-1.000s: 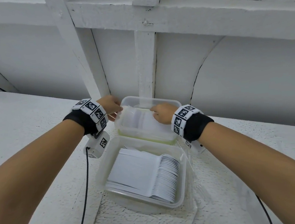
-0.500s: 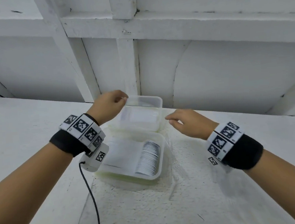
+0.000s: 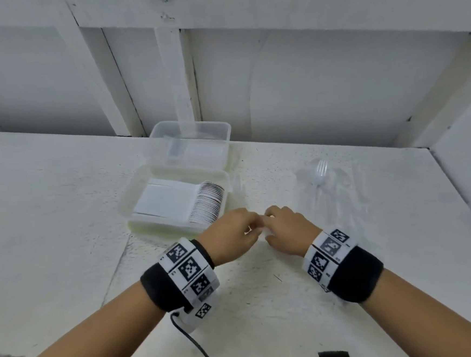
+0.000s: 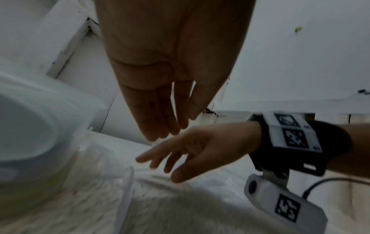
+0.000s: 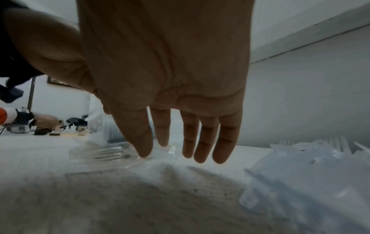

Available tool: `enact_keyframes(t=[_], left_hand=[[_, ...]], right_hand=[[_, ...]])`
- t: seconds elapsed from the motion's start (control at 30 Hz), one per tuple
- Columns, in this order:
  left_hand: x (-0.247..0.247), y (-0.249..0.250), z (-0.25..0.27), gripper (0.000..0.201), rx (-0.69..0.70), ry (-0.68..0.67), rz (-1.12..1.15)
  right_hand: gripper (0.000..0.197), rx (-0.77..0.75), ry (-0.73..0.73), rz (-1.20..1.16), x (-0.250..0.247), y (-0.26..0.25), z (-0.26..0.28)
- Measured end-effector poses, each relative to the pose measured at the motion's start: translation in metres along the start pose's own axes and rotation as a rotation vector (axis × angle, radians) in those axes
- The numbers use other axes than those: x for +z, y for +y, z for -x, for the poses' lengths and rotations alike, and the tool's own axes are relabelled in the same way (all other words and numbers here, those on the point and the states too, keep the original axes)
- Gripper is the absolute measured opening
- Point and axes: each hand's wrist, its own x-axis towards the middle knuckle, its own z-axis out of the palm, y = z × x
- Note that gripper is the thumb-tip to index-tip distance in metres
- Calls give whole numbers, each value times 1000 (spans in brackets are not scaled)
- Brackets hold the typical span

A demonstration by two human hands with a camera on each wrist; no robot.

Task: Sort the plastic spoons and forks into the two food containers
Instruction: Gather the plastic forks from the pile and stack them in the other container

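Near container [image 3: 174, 203]: holds a packed row of white spoons [image 3: 206, 204]; left of both hands, could be knocked by a careless elbow.
Far container [image 3: 191, 146]: behind it, contents unclear.
Left hand [image 3: 230, 239]: fingers straight, together, empty; nearly touching the other, so could collide.
Right hand [image 3: 289, 232]: fingers spread, empty, low over the table [image 3: 47, 207].
Clear forks [image 3: 323, 182]: heaped well right, hard to see; likely to snag or scatter if grabbed blindly.

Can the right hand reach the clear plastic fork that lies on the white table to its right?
Probably yes. The right hand is open and holds nothing, and only bare white table lies between it and the clear plastic fork.
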Motion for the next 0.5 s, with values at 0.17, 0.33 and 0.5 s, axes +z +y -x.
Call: enact_keyframes(t=[0.17,0.33,0.5], left_hand=[[19,-11,8,35,-155,-55,-127],[27,-10,15,38,-233,-55,-156],[29,-10,18,26,-289,-44,-141]], right_hand=[[44,46,21,136,3,-13,-11],[21,39,80,101,3,-17,-12],[20,74,163,27,1,-13,-3]])
